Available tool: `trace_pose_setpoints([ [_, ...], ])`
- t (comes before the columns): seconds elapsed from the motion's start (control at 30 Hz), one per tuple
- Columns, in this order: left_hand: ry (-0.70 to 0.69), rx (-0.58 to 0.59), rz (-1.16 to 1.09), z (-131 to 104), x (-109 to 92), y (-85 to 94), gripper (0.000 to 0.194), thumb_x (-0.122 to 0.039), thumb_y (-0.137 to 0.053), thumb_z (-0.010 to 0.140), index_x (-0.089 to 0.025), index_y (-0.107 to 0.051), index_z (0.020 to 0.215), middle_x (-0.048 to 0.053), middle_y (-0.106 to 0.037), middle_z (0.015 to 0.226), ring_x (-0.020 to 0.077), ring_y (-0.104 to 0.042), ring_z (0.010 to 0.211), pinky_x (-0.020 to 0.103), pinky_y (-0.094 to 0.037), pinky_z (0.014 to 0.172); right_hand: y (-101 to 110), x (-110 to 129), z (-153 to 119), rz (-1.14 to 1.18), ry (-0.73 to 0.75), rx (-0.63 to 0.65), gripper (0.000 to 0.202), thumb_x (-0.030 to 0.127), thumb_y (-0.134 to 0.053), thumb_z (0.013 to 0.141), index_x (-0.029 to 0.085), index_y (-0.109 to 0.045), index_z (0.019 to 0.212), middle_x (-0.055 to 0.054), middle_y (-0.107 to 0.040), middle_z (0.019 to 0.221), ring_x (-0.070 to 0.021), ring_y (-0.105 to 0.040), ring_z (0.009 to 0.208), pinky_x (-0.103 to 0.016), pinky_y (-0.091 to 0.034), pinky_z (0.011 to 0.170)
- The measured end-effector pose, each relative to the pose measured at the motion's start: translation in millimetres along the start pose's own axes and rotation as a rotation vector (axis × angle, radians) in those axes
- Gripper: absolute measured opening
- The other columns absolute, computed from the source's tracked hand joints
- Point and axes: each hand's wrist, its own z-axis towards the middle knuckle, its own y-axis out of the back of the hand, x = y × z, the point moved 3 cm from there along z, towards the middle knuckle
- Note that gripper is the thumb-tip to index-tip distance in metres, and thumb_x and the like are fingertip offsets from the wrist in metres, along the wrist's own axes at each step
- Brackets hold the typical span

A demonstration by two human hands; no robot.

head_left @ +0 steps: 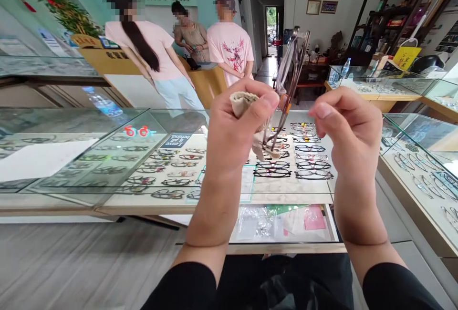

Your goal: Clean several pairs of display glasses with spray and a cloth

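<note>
The left hand is clamped on a pair of glasses and a beige cloth; the thumb presses down beside the rolled edge of the cloth, and more of the cloth hangs below the fingers. The glasses stand on end, tilted, between the two hands and above the display case, with their upper end well clear of the grip. The right hand is raised just beside them, apart from the glasses, its fingers curled and its thumb close to the forefinger; whether these pinch anything small cannot be told. Beneath the hands, rows of spectacle frames lie under the glass. Below, an open drawer contains clear plastic bags and a pink paper. To the left, a white sheet and a water bottle rest on the glass top. Farther back, two people in pink shirts stand near a wooden counter, facing a third person.
</note>
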Motion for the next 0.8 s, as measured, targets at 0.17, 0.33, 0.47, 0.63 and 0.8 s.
trace_pose_setpoints([
  [0.17, -0.023, 0.009, 0.012, -3, 9, -5.9, 0.043, -0.068, -0.082, 0.088, -0.026, -0.074, 0.083, -0.001, -0.056, 0.075, 0.0103, -0.045, 0.057, 0.029, -0.032, 0.050, -1, 2, -1, -0.097, -0.087, 0.104, 0.027, 0.051, -0.078, 0.098, 0.026, -0.073, 0.089, 0.004, -0.055, 0.067, -0.0141, -0.050, 0.065, -0.033, -0.045, 0.065],
  [0.33, -0.012, 0.037, -0.094, -6, 13, -6.0, 0.034, -0.058, -0.088, 0.087, -0.026, -0.078, 0.082, -0.002, -0.060, 0.072, 0.0082, -0.040, 0.054, 0.027, -0.032, 0.049, -3, -7, -4, -0.115, -0.100, 0.073, 0.018, 0.043, -0.079, 0.097, 0.026, -0.076, 0.092, 0.005, -0.055, 0.065, -0.0137, -0.050, 0.063, -0.032, -0.046, 0.064],
  [0.47, 0.049, 0.079, -0.071, -9, 16, -3.4, 0.039, -0.061, -0.091, 0.082, -0.025, -0.078, 0.080, -0.001, -0.062, 0.071, 0.0088, -0.043, 0.056, 0.026, -0.034, 0.049, -1, -12, -8, -0.107, -0.123, 0.080, 0.019, 0.042, -0.080, 0.095, 0.025, -0.075, 0.087, 0.006, -0.054, 0.061, -0.0130, -0.049, 0.060, -0.031, -0.043, 0.060],
  [0.63, 0.101, 0.124, 0.028, -11, 15, 2.5, 0.044, -0.063, -0.095, 0.074, -0.022, -0.080, 0.076, 0.000, -0.065, 0.069, 0.0095, -0.045, 0.057, 0.025, -0.037, 0.050, 1, -17, -15, -0.146, -0.135, 0.083, 0.022, 0.041, -0.078, 0.097, 0.024, -0.074, 0.084, 0.005, -0.054, 0.060, -0.0127, -0.047, 0.059, -0.030, -0.040, 0.058],
  [0.8, 0.138, 0.161, 0.037, -13, 16, 5.1, 0.040, -0.060, -0.097, 0.072, -0.023, -0.084, 0.082, 0.003, -0.076, 0.078, 0.0133, -0.061, 0.066, 0.025, -0.049, 0.058, 1, -17, -20, -0.204, -0.152, 0.130, 0.019, 0.035, -0.075, 0.098, 0.024, -0.076, 0.083, 0.005, -0.054, 0.060, -0.0122, -0.047, 0.058, -0.030, -0.037, 0.057],
])
